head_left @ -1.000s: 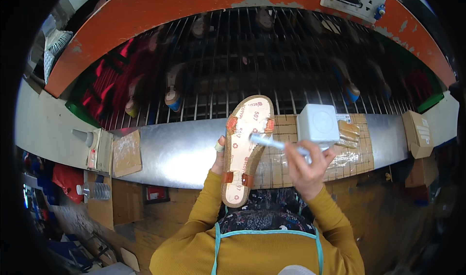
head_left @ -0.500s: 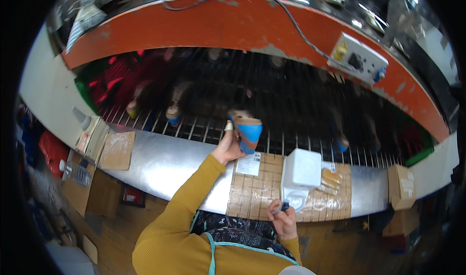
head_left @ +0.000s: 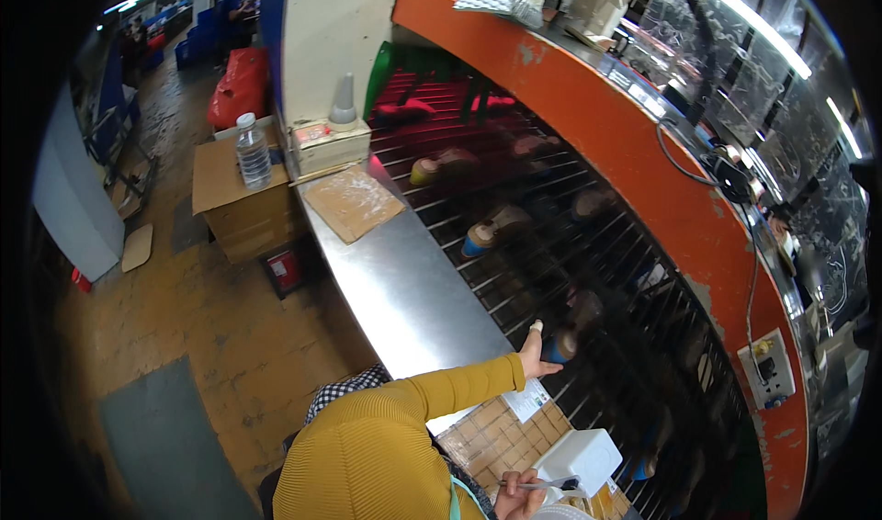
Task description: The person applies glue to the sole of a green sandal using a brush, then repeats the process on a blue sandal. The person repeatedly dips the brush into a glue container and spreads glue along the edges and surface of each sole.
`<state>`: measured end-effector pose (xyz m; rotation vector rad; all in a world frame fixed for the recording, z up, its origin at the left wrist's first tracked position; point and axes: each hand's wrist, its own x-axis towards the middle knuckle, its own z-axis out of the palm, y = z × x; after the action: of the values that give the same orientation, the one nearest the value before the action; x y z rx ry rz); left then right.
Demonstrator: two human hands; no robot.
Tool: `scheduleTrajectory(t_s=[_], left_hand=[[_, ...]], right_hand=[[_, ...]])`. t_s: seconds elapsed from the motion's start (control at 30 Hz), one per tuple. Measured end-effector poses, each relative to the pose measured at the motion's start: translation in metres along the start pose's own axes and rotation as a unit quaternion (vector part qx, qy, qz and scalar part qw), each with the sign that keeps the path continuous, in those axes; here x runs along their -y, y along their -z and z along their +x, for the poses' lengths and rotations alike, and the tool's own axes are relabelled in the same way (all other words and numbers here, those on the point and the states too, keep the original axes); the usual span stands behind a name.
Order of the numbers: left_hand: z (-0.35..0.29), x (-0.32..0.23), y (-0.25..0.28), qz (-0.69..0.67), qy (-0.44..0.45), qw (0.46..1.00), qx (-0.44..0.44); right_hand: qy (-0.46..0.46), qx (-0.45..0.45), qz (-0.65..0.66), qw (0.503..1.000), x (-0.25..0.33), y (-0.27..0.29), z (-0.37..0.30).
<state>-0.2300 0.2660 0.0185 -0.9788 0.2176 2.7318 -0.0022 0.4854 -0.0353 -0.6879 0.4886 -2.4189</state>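
My left hand reaches over the near edge of the conveyor grid with its fingers apart and a pale cover on one fingertip. Right beside it on the bars is a shoe part with a blue heel end; whether they touch I cannot tell. My right hand is closed around a thin-handled brush with a dark tip. Against the brush stands a white plastic container. More shoe parts lie farther along the grid, one with a blue end and one with a yellow end.
A metal ledge runs along the grid under an orange beam. On it are a cardboard sheet and a box topped by a grey cone. A plastic bottle stands on a carton at left. A socket panel hangs right.
My left hand has let go of the blue-ended shoe part, which now rests on the grid. The view has swung left. My right hand keeps the brush beside the white container.
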Motion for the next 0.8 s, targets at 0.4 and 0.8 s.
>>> scheduleTrajectory(t_s=[0.4, 0.8], left_hand=[[-0.165, -0.064, 0.103, 0.267, 0.119, 0.857, 0.424], [-0.192, -0.079, 0.168, 0.291, 0.169, 0.837, 0.431]], right_hand=[[0.185, -0.439, -0.378, 0.794, 0.11, -0.105, 0.034], [-0.169, -0.508, -0.815, 0.22, 0.34, 0.032, 0.018]])
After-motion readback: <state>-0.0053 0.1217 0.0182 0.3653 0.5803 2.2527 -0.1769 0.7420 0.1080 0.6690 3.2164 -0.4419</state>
